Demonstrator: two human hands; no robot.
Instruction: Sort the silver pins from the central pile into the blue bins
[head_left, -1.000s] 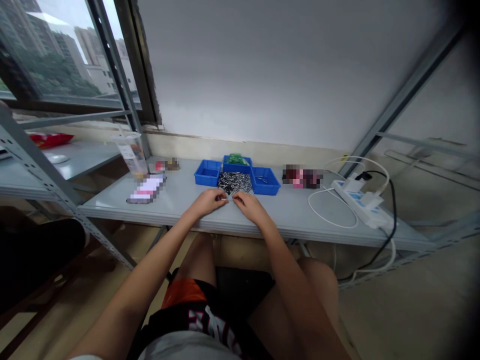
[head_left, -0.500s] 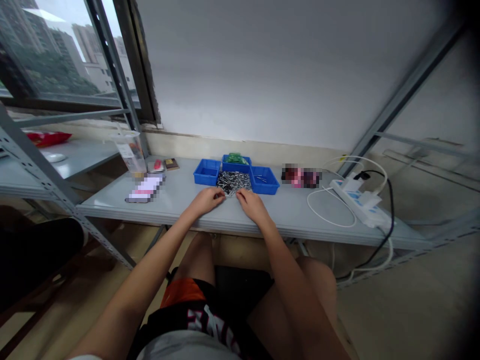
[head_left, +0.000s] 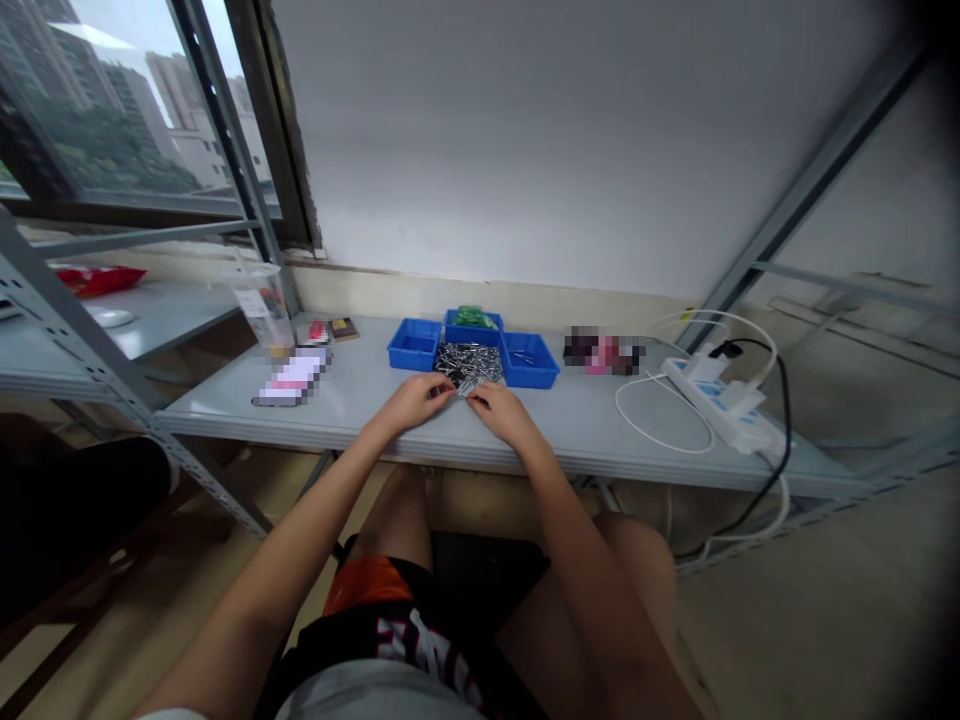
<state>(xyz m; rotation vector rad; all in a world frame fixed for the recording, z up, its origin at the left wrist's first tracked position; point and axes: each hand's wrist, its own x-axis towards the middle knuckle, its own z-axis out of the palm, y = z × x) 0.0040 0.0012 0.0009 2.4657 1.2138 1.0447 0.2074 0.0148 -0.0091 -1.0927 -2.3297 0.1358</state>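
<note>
At the centre of the frame, the left hand (head_left: 420, 401) and the right hand (head_left: 499, 409) face each other at the lower edge of the metal pieces (head_left: 471, 362) heaped on the desk (head_left: 585, 420). Each grip has finger and thumb close together; whether either pinches a piece, I cannot tell. Three blue trays (head_left: 532, 377) hem in the heap, probably keeping everything within short reach

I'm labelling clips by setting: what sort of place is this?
Probably an indoor small-parts workstation. Blue bins stand around a pile of small metal parts on a grey table, with a power strip towards its right end.
</note>
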